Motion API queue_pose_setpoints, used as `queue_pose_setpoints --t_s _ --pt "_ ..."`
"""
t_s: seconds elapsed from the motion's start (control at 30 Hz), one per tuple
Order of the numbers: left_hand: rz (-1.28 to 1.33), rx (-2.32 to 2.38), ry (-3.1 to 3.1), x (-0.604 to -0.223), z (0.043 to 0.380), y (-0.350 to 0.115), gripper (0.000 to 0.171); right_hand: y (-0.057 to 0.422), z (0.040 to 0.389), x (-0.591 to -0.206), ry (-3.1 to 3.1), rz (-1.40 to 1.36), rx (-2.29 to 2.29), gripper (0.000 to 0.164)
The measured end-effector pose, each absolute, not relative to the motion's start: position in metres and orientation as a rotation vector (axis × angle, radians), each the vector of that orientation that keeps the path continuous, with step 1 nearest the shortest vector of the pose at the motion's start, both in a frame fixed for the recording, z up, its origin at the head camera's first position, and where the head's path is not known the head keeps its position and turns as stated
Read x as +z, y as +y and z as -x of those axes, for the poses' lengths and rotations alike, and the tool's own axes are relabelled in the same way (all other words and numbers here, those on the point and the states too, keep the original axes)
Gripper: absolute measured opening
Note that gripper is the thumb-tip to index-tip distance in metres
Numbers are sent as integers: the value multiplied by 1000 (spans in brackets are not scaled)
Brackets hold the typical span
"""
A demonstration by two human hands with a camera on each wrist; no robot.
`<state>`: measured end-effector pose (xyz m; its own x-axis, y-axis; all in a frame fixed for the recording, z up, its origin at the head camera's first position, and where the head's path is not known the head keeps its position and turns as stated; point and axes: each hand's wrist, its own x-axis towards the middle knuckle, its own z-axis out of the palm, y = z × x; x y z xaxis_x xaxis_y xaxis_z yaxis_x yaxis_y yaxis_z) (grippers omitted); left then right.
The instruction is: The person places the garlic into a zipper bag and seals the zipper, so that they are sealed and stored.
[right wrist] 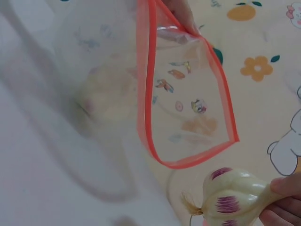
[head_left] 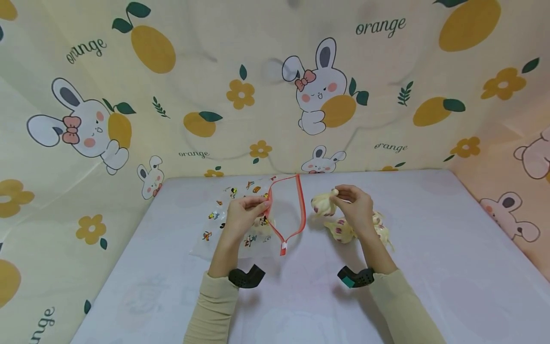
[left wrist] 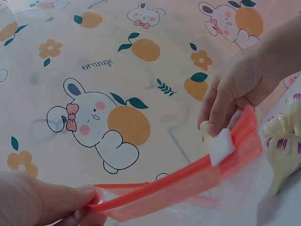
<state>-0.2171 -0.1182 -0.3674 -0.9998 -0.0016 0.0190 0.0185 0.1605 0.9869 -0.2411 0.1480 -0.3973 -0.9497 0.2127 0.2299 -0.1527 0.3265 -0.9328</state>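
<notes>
A clear plastic zip bag (head_left: 247, 239) printed with small cartoon figures lies on the table, its red-edged mouth (head_left: 302, 203) spread wide. My left hand (head_left: 241, 219) pinches the left side of that red edge between thumb and fingers. A white slider (left wrist: 221, 147) sits at one end of the zip. By its stem, my right hand (head_left: 357, 210) holds a garlic bulb (head_left: 323, 204) just right of the bag's mouth; purple streaks and a root tuft show on this bulb (right wrist: 230, 197) in the right wrist view. Through the bag's film a blurred pale bulb (right wrist: 110, 94) shows.
More garlic bulbs (head_left: 341, 231) lie on the white table (head_left: 296, 306) under and beside my right hand, partly hidden by it. A patterned cloth (head_left: 258, 57) with rabbits and oranges rises behind the table and along its sides.
</notes>
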Motion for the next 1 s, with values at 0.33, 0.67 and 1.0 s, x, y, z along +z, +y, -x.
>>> queue_pose_setpoints --t_s 0.33,0.67,1.0 --pt "9 -1990 -2391 -367 217 -118 18 142 234 -387 -2268 36 1718 28" --pt "10 -1997 -2398 -368 217 -118 20 140 228 -379 -2222 -2 1730 27" --pt "9 -2013 -2389 -369 218 -117 19 136 221 -373 -2191 -53 1761 26"
